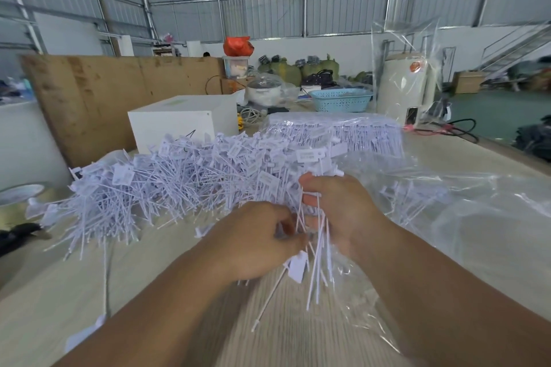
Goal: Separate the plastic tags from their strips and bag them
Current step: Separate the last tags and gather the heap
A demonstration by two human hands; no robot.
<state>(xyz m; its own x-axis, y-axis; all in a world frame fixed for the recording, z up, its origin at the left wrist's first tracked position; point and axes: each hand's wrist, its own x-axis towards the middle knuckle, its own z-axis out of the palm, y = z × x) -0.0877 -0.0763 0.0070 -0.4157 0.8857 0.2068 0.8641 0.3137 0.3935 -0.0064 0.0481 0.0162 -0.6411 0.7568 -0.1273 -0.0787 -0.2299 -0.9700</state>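
Note:
A big heap of white plastic tags [167, 185] with long thin tails covers the middle of the pale wooden table [59, 283]. My right hand [340, 205] grips a bunch of tags [319, 253] whose tails hang down towards the table. My left hand [253, 241] is closed on the same bunch from the left, fingers pinching among the tails. A clear plastic bag [465, 223] lies crumpled on the table to the right of my hands. Behind the heap sits a clear bag packed with tags [337, 134].
A white box [182, 119] stands behind the heap, with a brown board [98, 98] leaning at the left. A blue basket [340, 100], a white cylinder tank [405, 89] and cables [447, 128] sit farther back. A dark object [15, 235] lies at the left edge.

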